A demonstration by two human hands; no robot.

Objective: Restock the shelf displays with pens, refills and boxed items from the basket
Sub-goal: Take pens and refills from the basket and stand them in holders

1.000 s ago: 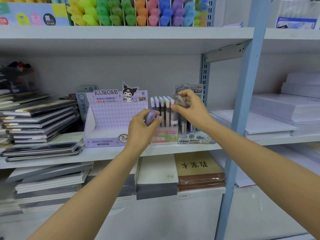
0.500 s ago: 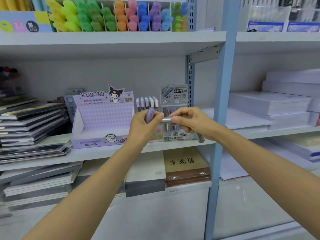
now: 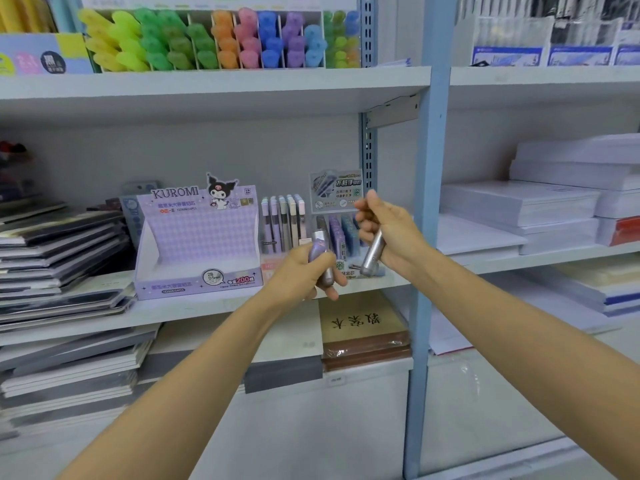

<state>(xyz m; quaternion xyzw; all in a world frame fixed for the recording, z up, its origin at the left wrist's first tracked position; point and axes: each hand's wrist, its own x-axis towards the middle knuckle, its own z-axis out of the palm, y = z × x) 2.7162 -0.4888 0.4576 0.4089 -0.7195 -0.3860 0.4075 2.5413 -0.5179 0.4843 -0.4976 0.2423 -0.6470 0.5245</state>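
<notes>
My left hand (image 3: 301,271) grips a purple lead-refill tube (image 3: 320,252) upright in front of the middle shelf (image 3: 194,306). My right hand (image 3: 388,230) holds a grey refill tube (image 3: 372,252) tilted, its lower end pointing down. Both hands hover just before two small refill displays: a rack of pastel tubes (image 3: 282,225) and a grey-carded display (image 3: 337,216) holding purple and blue tubes. To the left stands the empty purple Kuromi display box (image 3: 197,237). No basket is in view.
Stacked notebooks (image 3: 59,258) fill the left of the shelf and the shelf below. Coloured highlighters (image 3: 214,39) line the top shelf. A blue upright post (image 3: 429,202) divides the unit; white paper reams (image 3: 540,202) lie to its right.
The hands have drawn apart. My right hand came down from the grey-carded display with the grey tube and turned it end-down; my left hand lowered slightly with the purple tube.
</notes>
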